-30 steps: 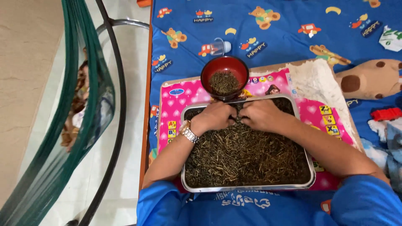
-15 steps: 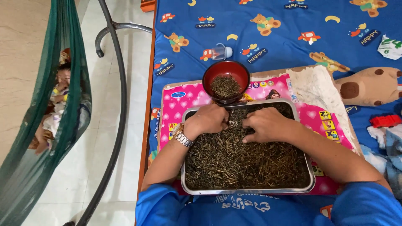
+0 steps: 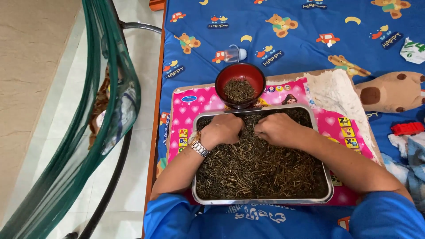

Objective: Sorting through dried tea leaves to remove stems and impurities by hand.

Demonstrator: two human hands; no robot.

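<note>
While your left hand and right hand lie curled, fingers buried in the dry leaves at the far end of the metal tray, a quick sweep can push leaves over the rim or knock the red bowl just beyond.

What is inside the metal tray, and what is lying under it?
The metal tray is filled with dark dried twigs and leaves. Both the left hand and the right hand rest in them. Under it lies a pink picture mat; the tray bottom is covered.
</note>
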